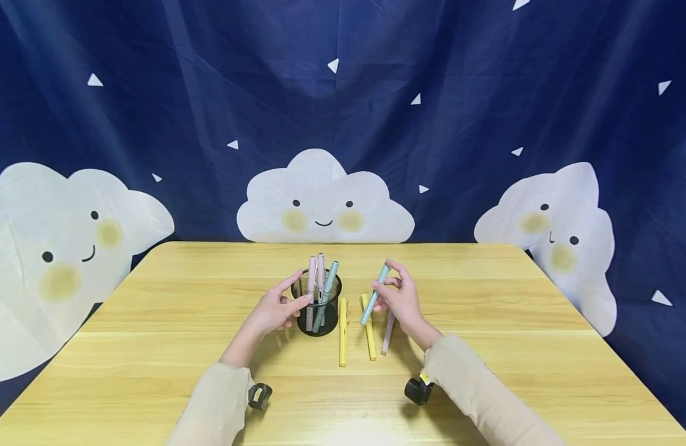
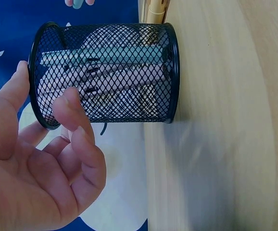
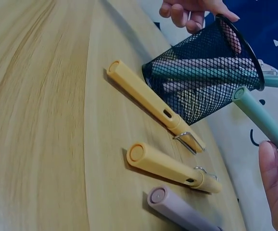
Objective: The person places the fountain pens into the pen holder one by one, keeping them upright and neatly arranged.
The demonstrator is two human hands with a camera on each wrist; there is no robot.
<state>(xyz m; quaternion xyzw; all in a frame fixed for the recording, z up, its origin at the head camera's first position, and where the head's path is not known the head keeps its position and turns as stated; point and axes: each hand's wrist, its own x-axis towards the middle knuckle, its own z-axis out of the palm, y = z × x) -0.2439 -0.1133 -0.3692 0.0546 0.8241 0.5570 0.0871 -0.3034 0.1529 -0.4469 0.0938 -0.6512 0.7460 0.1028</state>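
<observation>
Pinching teal pen [image 1: 373, 298] in R hand [image 1: 402, 301], tilted above worktop [image 1: 153, 359] to R of blk mesh cup [image 1: 330, 319], & gripping that cup near its top w/ L hand [image 1: 273, 310] — 2 pink pens [image 1: 312, 275] & 2nd teal pen [image 1: 330, 277] inside, 2 yellow pens [image 1: 343, 337] & 3rd pink pen [image 1: 386, 339] lying nearby.

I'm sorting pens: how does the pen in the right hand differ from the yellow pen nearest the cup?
The held pen is pale blue-green; the yellow pen is yellow. The right hand pinches the held pen, tilted, above the table, while the yellow pen lies flat on it. Both are slim and straight.
</observation>
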